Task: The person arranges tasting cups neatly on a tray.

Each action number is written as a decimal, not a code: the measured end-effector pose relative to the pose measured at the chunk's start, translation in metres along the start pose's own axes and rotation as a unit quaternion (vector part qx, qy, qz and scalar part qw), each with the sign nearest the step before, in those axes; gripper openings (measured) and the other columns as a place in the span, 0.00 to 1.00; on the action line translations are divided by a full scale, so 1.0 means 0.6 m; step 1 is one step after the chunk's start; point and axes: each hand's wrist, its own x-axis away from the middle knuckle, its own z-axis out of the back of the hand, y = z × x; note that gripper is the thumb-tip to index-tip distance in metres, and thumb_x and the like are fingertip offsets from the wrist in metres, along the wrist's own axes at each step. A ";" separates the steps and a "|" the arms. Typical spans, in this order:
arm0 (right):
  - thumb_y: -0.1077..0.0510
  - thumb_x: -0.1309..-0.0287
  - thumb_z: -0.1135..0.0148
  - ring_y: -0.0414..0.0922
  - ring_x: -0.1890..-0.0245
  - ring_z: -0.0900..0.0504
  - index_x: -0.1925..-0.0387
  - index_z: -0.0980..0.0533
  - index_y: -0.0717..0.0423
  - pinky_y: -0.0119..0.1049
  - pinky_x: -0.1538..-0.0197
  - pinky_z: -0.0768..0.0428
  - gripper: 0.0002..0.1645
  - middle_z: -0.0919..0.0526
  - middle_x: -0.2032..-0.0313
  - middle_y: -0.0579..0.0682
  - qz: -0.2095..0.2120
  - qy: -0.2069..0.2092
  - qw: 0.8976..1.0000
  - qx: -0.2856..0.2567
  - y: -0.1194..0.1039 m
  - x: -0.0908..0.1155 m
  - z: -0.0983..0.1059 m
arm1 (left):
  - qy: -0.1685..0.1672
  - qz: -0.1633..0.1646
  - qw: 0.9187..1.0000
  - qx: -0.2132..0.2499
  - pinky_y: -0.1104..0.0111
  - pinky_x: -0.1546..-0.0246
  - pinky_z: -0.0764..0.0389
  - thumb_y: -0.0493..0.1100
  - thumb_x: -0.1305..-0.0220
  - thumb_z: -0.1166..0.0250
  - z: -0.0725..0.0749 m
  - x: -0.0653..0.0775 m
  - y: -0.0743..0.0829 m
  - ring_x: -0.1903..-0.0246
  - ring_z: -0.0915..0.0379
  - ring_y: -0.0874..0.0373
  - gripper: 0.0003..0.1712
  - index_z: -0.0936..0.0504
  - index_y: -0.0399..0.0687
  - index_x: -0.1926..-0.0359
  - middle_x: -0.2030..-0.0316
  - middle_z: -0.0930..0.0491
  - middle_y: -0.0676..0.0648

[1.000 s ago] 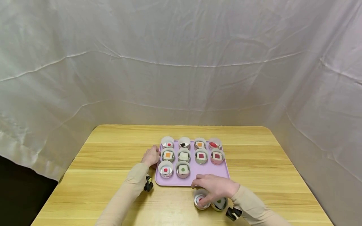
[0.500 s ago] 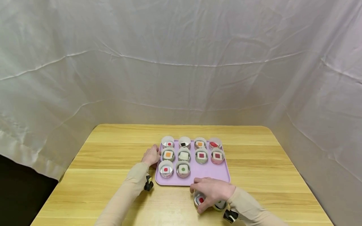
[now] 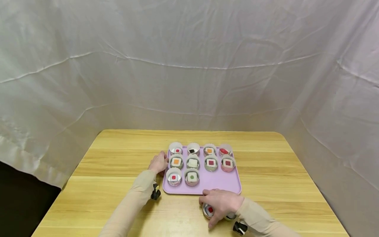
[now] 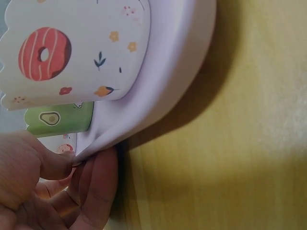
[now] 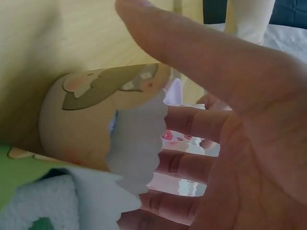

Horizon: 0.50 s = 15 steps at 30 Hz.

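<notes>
My left hand (image 3: 158, 163) grips the left edge of a lilac tray (image 3: 219, 180); in the left wrist view, thumb above and fingers below pinch its rim (image 4: 163, 100). Several scalloped paper cups stand on the tray, each with a small piece inside, mostly white squares with coloured centres like sushi rolls. In front of the tray, my right hand (image 3: 223, 201) arches over a paper cup (image 5: 96, 115) with a red-centred piece (image 3: 209, 210). Its thumb stands apart from the cup; its fingers extend along the far side. Beside it, partly hidden, is a green cup (image 5: 21, 175) with a green-centred piece (image 5: 53, 203).
The tray lies on a wooden table (image 3: 118, 158) enclosed by pale hanging cloth (image 3: 189, 82). Cups fill its back two rows; the front row has a red-centred one (image 3: 173, 177) and a green-centred one (image 3: 191, 177) at left.
My right hand has shifted slightly toward me, and its thumb has moved off the red-centred piece to the cup's near side. The left hand and tray stay put.
</notes>
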 end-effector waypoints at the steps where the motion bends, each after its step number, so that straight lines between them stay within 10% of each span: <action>1: 0.39 0.62 0.17 0.33 0.61 0.26 0.54 0.24 0.38 0.26 0.56 0.23 0.33 0.25 0.59 0.37 0.000 -0.002 1.000 0.002 0.000 0.000 -0.001 | 0.001 0.000 1.000 0.000 0.58 0.60 0.20 0.41 0.26 0.45 0.000 0.000 0.000 0.63 0.23 0.47 0.07 0.27 0.41 0.55 0.64 0.21 0.39; 15: 0.49 0.62 0.17 0.34 0.64 0.26 0.54 0.24 0.39 0.25 0.60 0.24 0.31 0.25 0.59 0.38 0.002 -0.003 0.999 0.042 0.003 -0.009 -0.012 | 0.002 -0.001 1.000 0.000 0.54 0.56 0.20 0.41 0.26 0.45 -0.002 -0.002 0.001 0.61 0.22 0.45 0.07 0.27 0.41 0.55 0.62 0.20 0.38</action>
